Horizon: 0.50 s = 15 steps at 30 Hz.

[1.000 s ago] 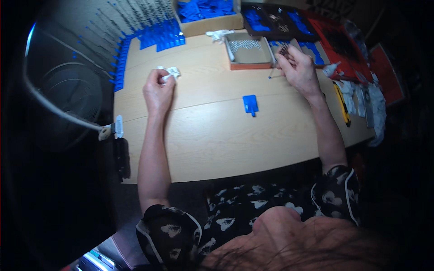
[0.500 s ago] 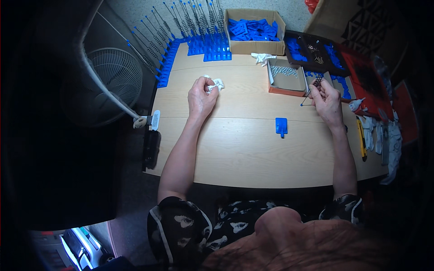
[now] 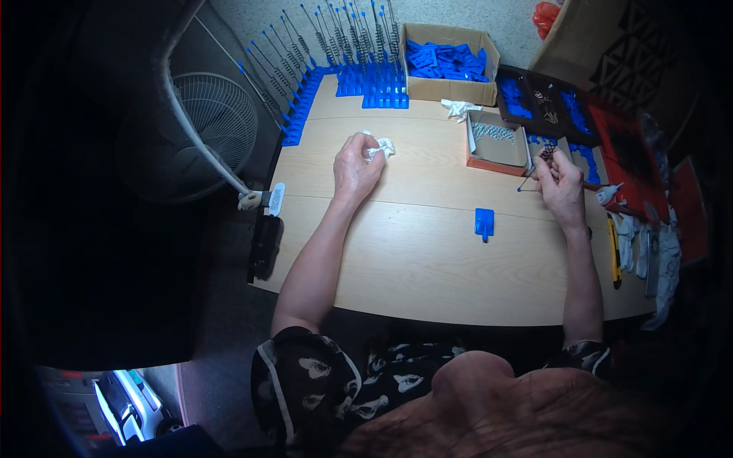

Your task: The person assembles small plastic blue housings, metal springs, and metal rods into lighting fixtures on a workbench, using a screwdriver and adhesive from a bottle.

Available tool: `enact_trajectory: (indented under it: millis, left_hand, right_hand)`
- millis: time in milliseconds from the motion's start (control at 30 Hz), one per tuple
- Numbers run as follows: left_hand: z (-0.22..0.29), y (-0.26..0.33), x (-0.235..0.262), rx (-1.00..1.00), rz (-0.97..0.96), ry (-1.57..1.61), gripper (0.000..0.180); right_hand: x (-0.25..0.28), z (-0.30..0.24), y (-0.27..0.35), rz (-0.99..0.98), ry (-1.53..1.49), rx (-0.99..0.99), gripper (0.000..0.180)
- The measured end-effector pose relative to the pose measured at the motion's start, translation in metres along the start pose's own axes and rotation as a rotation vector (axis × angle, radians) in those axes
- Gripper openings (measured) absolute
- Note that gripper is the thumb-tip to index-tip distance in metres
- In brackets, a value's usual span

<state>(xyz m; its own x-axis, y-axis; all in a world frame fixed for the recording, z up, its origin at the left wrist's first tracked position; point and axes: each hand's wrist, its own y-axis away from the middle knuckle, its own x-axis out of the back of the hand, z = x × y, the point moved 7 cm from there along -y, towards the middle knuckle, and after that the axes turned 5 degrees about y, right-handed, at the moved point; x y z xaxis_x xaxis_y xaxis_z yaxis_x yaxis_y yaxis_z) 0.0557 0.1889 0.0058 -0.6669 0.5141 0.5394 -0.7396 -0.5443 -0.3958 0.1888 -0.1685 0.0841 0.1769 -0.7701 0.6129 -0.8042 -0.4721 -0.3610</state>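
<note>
My left hand [image 3: 357,169] is closed on a crumpled white tissue [image 3: 383,146] at the middle left of the table. On the right, my right hand [image 3: 562,187] pinches a dark coil spring [image 3: 548,153] with a thin rod [image 3: 525,182] that ends in a small blue tip. How the spring and the rod are joined is hidden by my fingers. A flat blue plastic piece [image 3: 484,222] with a short stem lies on the table between my hands, touched by neither.
Blue bases [image 3: 385,90] with upright spring rods line the back left edge. Behind stands a cardboard box [image 3: 450,90] of blue parts. Nearer are an open carton [image 3: 496,163] of small metal pieces, a dark tray [image 3: 544,114], a yellow cutter [image 3: 615,252] and a fan [image 3: 206,126].
The whole view has shifted, so the table and things sit slightly further right and lower. Both hands keep their grips and their places over the table.
</note>
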Motion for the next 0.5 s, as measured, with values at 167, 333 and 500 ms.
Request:
enact_trajectory:
  millis: [167, 333, 500]
  left_hand:
    - [0.0006, -0.0002, 0.0003, 0.018, -0.013, 0.023, 0.016]
    - [-0.0013, -0.0003, -0.0002, -0.004, -0.003, 0.011, 0.017]
    - [-0.0021, -0.0009, -0.0012, -0.017, 0.002, 0.017, 0.016]
  right_hand:
    - [0.0011, -0.0035, -0.0003, 0.004, -0.018, 0.014, 0.015]
    - [-0.0006, -0.0013, -0.0003, -0.003, -0.001, 0.016, 0.015]
    - [-0.0003, -0.0033, -0.0003, 0.011, -0.013, 0.035, 0.017]
